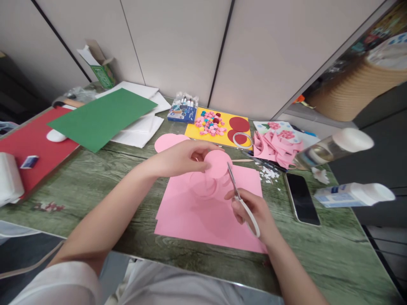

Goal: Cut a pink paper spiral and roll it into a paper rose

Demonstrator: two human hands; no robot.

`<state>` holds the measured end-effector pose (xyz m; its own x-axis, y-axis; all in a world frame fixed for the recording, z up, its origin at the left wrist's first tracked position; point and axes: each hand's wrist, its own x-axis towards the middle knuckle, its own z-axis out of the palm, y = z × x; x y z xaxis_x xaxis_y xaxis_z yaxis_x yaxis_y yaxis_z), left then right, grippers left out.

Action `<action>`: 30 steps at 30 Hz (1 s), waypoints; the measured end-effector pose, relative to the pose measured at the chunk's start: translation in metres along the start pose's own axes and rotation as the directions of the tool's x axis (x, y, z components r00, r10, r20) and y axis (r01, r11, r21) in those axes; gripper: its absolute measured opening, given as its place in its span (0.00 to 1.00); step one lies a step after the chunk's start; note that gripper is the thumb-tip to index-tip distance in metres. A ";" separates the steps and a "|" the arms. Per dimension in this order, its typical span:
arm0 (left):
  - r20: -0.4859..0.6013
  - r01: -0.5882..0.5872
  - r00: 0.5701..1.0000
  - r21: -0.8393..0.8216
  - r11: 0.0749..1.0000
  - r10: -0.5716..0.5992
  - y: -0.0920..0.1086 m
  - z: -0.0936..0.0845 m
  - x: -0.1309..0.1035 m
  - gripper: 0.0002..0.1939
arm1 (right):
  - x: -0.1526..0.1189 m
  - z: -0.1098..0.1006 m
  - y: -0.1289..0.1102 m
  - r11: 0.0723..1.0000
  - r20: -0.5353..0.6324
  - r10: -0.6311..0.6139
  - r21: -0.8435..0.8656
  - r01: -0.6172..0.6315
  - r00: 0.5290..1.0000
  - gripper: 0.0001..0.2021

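My left hand (187, 157) pinches a round pink paper disc (218, 163) by its left edge, raised over the table. White-handled scissors (235, 191) are in my right hand (252, 212), their blades at the disc's right edge. Beneath both hands lie pink paper sheets (203, 224), overlapping and slightly askew. Pink curved paper strips (203, 190) rest on these sheets below the disc. Behind my left wrist is a larger pink paper circle (168, 142), partly covered by my hand.
Behind, a yellow sheet (192, 130) carries colourful pompom-like pieces, red circles (239, 124) and a tape roll (242, 140). Pink scraps (276, 148), a phone (302, 198) and white bottles (356, 195) stand or lie right. Green paper (104, 116) and red paper (38, 144) lie left.
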<state>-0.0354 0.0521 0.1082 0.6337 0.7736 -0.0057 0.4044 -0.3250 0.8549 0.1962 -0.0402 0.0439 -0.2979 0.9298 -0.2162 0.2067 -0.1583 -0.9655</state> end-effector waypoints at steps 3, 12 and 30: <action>-0.015 -0.017 1.000 -0.037 0.999 0.016 0.000 0.000 0.000 0.24 | 0.001 0.001 -0.001 1.000 -0.007 -0.003 -0.003 0.003 1.000 0.11; -0.004 -0.020 1.000 -0.074 0.997 0.020 -0.002 0.003 0.000 0.24 | 0.000 0.002 -0.004 1.000 -0.015 -0.012 -0.014 0.012 1.000 0.15; 0.039 -0.064 0.997 -0.023 0.998 0.065 -0.001 0.003 -0.001 0.24 | 0.000 0.002 -0.001 1.000 -0.001 -0.022 -0.017 0.022 1.000 0.15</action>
<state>-0.0349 0.0500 0.1057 0.6838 0.7291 0.0299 0.3479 -0.3617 0.8650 0.1945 -0.0402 0.0448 -0.3011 0.9335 -0.1947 0.2163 -0.1320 -0.9674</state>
